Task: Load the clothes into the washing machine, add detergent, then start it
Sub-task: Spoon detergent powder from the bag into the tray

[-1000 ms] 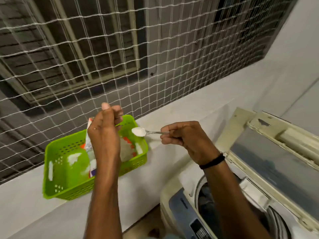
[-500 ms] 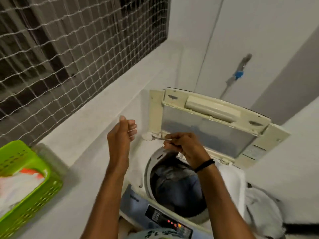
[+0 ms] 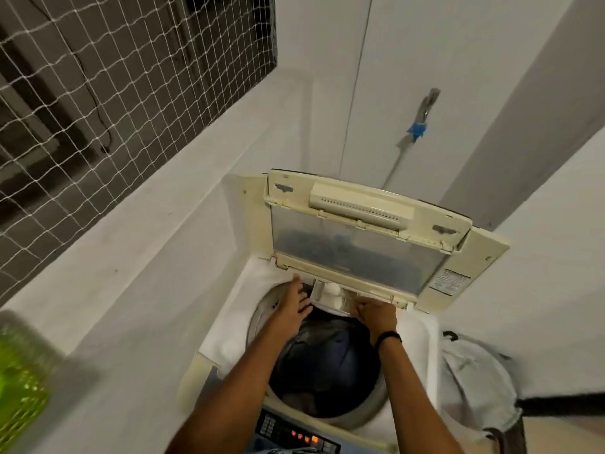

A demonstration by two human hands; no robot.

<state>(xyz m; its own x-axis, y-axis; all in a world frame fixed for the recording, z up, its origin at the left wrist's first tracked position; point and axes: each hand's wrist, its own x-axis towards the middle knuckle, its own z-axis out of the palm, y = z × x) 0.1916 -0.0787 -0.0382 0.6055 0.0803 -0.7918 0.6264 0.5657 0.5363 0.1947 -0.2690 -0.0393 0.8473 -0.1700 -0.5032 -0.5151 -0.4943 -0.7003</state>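
Note:
The top-loading washing machine (image 3: 229, 335) stands with its lid (image 3: 360, 244) raised upright. Dark clothes (image 3: 327, 358) fill the drum. At the back rim a small detergent drawer (image 3: 322, 294) is out, with white powder (image 3: 334, 289) in it. My left hand (image 3: 296, 306) rests with straight fingers on the rim just left of the drawer. My right hand (image 3: 376, 312) is at the drawer's right side with curled fingers. The spoon it carried is hidden in its grip.
The control panel (image 3: 294, 434) at the front shows orange lights. A green basket (image 3: 19, 388) sits blurred on the white ledge at the left. A grey laundry bag (image 3: 474, 381) stands right of the machine. A tap with a blue fitting (image 3: 417, 127) is on the wall behind.
My view swung from the basket to the machine. Both hands moved down to the detergent drawer, my left hand having let go of the packet. The powder from the spoon now lies in the drawer.

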